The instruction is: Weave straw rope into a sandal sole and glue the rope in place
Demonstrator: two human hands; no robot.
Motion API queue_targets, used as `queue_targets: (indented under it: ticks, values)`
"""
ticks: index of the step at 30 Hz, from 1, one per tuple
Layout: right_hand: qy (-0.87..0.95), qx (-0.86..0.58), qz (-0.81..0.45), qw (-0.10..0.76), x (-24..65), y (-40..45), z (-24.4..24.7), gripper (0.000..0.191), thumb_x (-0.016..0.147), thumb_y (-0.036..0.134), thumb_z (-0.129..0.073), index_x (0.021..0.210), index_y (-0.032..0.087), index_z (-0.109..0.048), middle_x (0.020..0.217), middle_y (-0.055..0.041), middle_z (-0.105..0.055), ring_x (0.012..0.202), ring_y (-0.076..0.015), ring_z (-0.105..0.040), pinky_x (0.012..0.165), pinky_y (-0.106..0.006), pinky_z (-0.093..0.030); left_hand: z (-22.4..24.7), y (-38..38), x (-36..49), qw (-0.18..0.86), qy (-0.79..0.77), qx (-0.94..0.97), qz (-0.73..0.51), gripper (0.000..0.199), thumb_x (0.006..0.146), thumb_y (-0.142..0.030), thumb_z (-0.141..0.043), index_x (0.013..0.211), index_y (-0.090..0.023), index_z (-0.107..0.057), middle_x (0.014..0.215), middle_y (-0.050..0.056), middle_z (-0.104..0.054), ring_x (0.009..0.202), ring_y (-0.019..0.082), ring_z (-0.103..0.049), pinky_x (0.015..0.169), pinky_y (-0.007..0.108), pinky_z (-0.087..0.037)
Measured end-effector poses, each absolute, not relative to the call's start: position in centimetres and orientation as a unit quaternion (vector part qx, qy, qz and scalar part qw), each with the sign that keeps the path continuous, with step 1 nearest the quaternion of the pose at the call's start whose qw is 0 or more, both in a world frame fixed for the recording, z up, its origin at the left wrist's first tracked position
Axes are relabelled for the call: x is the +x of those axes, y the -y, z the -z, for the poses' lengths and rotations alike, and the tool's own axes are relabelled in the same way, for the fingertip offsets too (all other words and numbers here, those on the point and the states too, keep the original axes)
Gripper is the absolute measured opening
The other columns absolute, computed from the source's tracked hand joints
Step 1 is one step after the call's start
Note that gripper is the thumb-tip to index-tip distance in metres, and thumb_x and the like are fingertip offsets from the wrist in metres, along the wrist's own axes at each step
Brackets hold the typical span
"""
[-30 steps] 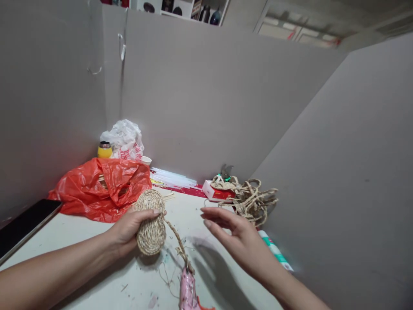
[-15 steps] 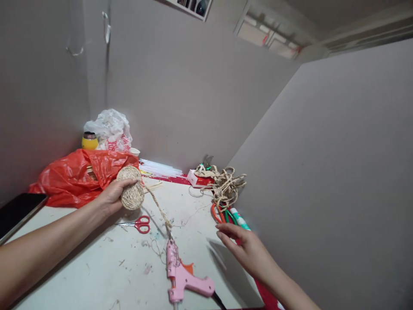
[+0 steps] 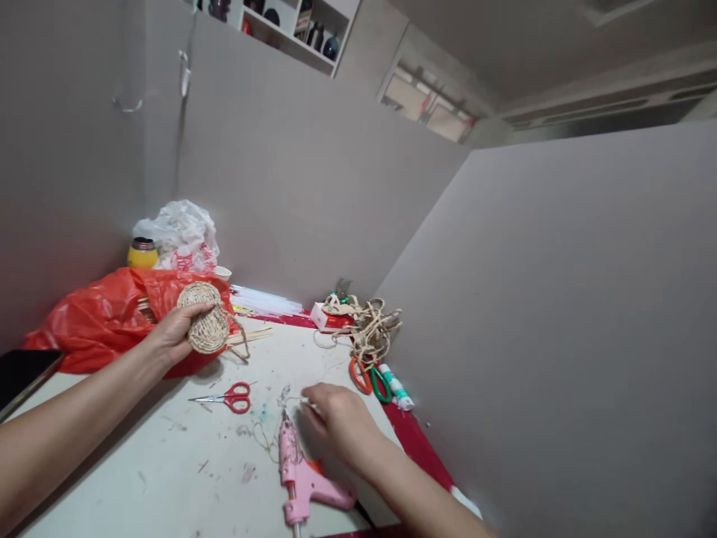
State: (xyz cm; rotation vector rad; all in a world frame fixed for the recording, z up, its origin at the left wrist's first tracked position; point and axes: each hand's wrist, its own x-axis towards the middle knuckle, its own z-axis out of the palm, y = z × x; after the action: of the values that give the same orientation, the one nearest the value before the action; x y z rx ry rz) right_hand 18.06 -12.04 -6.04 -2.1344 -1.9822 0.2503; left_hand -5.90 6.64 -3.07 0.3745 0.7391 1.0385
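Holds the coil [image 3: 208,335] in the left hand [image 3: 177,330] toward eight o'clock, likely clear of the glue gun [image 3: 289,452] at seven, with the right hand [image 3: 343,420] narrow, contents unclear.

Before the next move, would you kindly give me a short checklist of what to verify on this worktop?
1. Woven piece gripped by the left hand: ok.
2. Rope tail off the nozzle of the glue gun: ok, it hangs apart from it.
3. Right hand well away from the nozzle: not ok, its fingertips are close beside it.
4. Red-handled scissors lying apart from both hands: ok.
5. Worktop free of scraps: not ok, several are scattered on it.
6. Nozzle hot: cannot tell.
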Motion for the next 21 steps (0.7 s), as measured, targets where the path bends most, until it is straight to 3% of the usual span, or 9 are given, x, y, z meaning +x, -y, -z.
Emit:
queue_targets:
  ticks: [4, 10, 15, 21]
  values:
    - [0.557, -0.828, -0.038, 0.050, 26.0, 12.7, 5.8, 0.024, 0.092, 0.031, -0.056, 0.112, 0.017, -0.059, 0.114, -0.0069, -0.062, 0.094, -0.0205, -0.063, 0.081, -0.041, -0.053, 4.3, -6.5, -5.5, 0.790, -0.335, 0.231, -0.460, 0.017, 0.073, 0.003, -0.056, 0.081, -0.010, -0.063, 0.061, 0.008, -0.070, 0.051, 0.023, -0.068, 0.050, 0.037, -0.060]
    - [0.435, -0.899, -0.046, 0.030, 33.3, 11.5, 7.2, 0.028, 0.091, 0.030, -0.057, 0.117, 0.019, -0.057, 0.119, -0.0074, -0.059, 0.098, -0.0219, -0.062, 0.081, -0.041, -0.053, 5.2, -5.8, -4.9, 0.789, -0.340, 0.267, -0.437, 0.015, 0.073, 0.002, -0.057, 0.081, -0.010, -0.061, 0.062, 0.008, -0.070, 0.050, 0.022, -0.068, 0.051, 0.036, -0.060]
    - [0.424, -0.897, -0.111, 0.057, 34.2, 8.6, 8.6, 0.029, 0.091, 0.030, -0.057, 0.118, 0.018, -0.056, 0.119, -0.0078, -0.059, 0.098, -0.0221, -0.062, 0.082, -0.042, -0.053, 5.7, -5.4, -4.7, 0.797, -0.333, 0.283, -0.416, 0.012, 0.074, -0.001, -0.056, 0.081, -0.009, -0.061, 0.063, 0.010, -0.070, 0.053, 0.023, -0.069, 0.052, 0.036, -0.059]
    - [0.400, -0.884, -0.190, 0.149, 34.9, 8.1, 8.6, 0.030, 0.091, 0.029, -0.058, 0.119, 0.017, -0.055, 0.119, -0.0079, -0.059, 0.098, -0.0224, -0.062, 0.081, -0.042, -0.053, 5.3, -4.5, -4.9, 0.822, -0.309, 0.302, -0.372, 0.009, 0.074, -0.004, -0.059, 0.080, -0.005, -0.065, 0.064, 0.013, -0.070, 0.053, 0.022, -0.068, 0.053, 0.033, -0.057]
